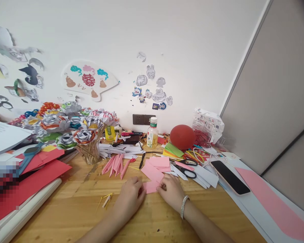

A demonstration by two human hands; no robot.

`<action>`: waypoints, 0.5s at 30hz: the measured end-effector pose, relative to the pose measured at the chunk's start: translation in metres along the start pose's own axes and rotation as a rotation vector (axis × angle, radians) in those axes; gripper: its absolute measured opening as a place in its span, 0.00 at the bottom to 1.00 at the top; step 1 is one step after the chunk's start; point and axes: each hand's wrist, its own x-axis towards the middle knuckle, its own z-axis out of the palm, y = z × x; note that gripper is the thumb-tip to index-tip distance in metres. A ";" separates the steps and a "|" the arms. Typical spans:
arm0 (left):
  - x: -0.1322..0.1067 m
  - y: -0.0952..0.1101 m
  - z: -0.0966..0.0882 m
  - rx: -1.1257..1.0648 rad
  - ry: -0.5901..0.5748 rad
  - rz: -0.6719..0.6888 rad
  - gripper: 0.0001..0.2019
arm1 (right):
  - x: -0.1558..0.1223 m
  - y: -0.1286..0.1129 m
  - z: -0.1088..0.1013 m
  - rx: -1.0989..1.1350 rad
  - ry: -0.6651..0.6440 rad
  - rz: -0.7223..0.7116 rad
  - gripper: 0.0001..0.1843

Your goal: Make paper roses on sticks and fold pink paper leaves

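A small piece of pink paper [151, 187] lies on the wooden table between my hands. My left hand [130, 196] has its fingers curled at the paper's left edge, and the thumb rests close to it. At the right edge, my right hand [171, 191] pinches the paper between thumb and fingers; a bracelet circles that wrist. Just beyond, more pink paper squares [159, 162] lie in a loose stack. Folded pink paper strips [114, 164] sit to the left of it. Black-handled scissors [187, 172] rest on white paper strips to the right.
Paper flowers on sticks [90, 153] crowd the back left, near red paper [38, 180]. A bottle [152, 134] and a red balloon [182, 136] stand at the back. A phone [230, 177] lies right. Yellow scraps [105, 199] are left of my left hand.
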 end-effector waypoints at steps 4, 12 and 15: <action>-0.002 0.005 -0.002 0.075 0.031 0.114 0.11 | 0.000 0.001 0.003 -0.008 0.023 0.003 0.07; -0.011 0.004 -0.008 0.276 -0.010 0.307 0.13 | -0.001 0.003 0.003 -0.034 0.002 0.029 0.07; -0.016 0.001 -0.013 0.273 -0.022 0.261 0.11 | -0.001 0.005 0.002 -0.007 -0.012 0.039 0.07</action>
